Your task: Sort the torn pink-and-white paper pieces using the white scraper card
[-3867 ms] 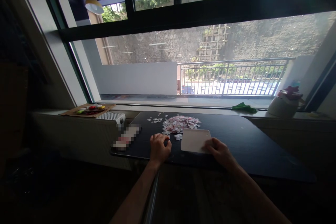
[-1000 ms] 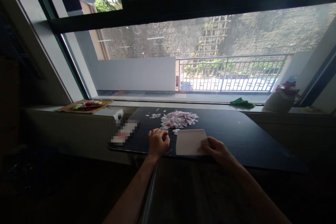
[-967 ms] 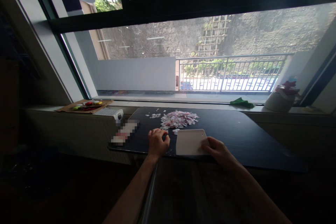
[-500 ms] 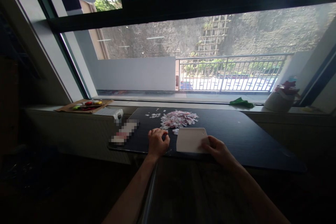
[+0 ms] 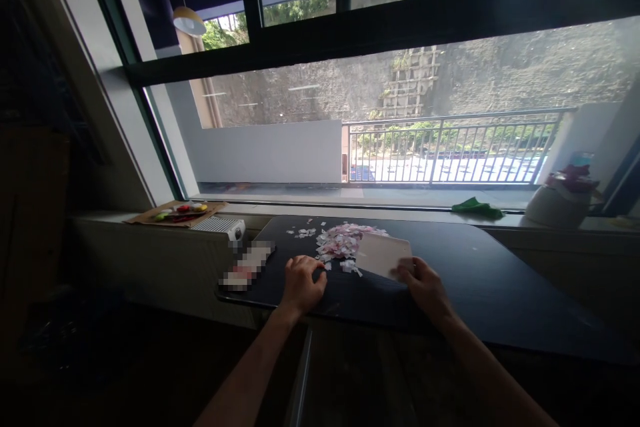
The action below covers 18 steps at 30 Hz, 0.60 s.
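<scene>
My right hand (image 5: pixel 425 287) grips the right edge of a flat off-white scraper (image 5: pixel 383 255), thin and four-sided, between thumb and fingers. The scraper is tilted, and its far left part covers the near right side of a heap of small pink and white paper scraps (image 5: pixel 337 240). Close to the heap's near left edge, my left hand (image 5: pixel 304 283) rests low over the dark table (image 5: pixel 465 280). Its fingers are bent, with a gap between thumb and forefinger, and nothing shows in it. A few loose scraps (image 5: pixel 349 267) lie between the left hand and the scraper.
More scraps (image 5: pixel 304 232) lie left of the heap. A blurred-out flat item (image 5: pixel 249 265) is at the table's left edge. On the window sill are a brown board (image 5: pixel 145 215) with colourful items, a green cloth (image 5: pixel 477 208) and a pale sack-like object (image 5: pixel 557 203).
The scraper has moved forward and turned, from flat near the table edge to against the heap. Several scraps now show nearer to me. My left hand's forefinger and thumb have parted slightly.
</scene>
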### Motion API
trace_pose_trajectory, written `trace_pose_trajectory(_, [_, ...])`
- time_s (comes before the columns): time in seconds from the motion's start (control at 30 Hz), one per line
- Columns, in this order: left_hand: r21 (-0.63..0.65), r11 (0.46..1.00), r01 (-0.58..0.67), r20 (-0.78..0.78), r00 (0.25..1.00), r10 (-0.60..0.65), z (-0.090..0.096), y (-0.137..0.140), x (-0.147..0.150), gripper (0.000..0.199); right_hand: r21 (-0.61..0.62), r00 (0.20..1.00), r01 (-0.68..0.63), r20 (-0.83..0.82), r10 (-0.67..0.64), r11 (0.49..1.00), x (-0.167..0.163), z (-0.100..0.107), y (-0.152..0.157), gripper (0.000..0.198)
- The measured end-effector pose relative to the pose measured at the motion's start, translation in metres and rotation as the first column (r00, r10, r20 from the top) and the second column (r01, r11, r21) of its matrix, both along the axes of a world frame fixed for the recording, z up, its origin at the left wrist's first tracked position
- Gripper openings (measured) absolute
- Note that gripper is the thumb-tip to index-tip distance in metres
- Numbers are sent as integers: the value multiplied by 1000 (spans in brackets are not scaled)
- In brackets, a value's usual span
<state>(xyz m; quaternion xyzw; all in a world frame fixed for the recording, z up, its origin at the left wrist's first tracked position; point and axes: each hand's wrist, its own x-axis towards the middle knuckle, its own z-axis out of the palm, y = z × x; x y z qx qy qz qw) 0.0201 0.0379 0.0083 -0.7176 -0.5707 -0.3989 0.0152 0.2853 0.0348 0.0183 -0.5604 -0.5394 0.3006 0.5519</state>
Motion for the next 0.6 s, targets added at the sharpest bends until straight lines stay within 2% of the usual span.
trace_pose_trajectory(0.13, [-2, 1000, -21, 2, 1000, 21, -6, 1, -4, 11, -5, 999, 53, 12, -53, 999, 0, 1, -3, 22])
trace_pose_trajectory(0.2, [0, 1000, -24, -1, 1000, 24, -6, 10, -6, 14, -22, 996, 91, -8, -91, 996, 2, 2, -6, 23])
trace_pose_trajectory(0.33, [-37, 996, -80, -15, 997, 79, 0, 54, -18, 23, -69, 991, 106, -71, -110, 992, 4, 3, -10, 29])
trace_pose_trajectory(0.4, [-70, 989, -127, -27, 992, 126, 4, 81, -28, 33, -90, 990, 97, -96, -105, 991, 4, 2, -10, 32])
trace_pose_trajectory(0.47, [-102, 979, -177, -33, 984, 175, 7, 105, -36, 33, -105, 987, 86, -127, -99, 991, 5, 0, -10, 34])
trace_pose_trajectory(0.6, [-135, 958, -254, -31, 967, 252, 11, 133, -50, 35, -123, 979, 55, -186, -78, 991, 8, -8, -7, 35])
